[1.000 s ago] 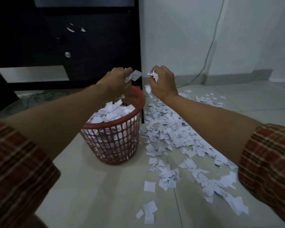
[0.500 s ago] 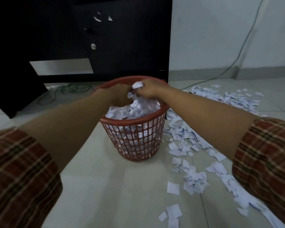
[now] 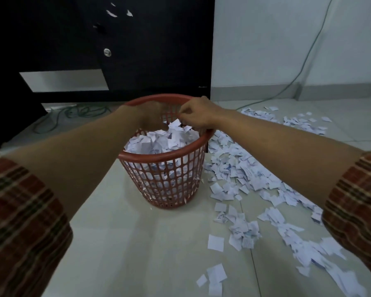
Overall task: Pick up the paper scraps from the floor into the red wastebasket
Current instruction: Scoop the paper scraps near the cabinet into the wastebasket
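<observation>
Red wastebasket [image 3: 163, 179] on the pale floor [image 3: 137, 254], heaped with white paper. Both hands over its mouth: right hand [image 3: 198, 116] curled, left hand [image 3: 152, 115] too, grip unclear on both. Paper scraps [image 3: 255, 179] litter the right side.

This looks like a room in a home or small office. The floor [image 3: 150, 254] is pale glossy tile, meeting a plain white wall [image 3: 266, 39] with a tiled skirting. A dark wooden cabinet [image 3: 148, 50] with a round metal lock [image 3: 107, 52] stands against it, and green cables [image 3: 304, 61] trail down the wall and under the furniture.
</observation>
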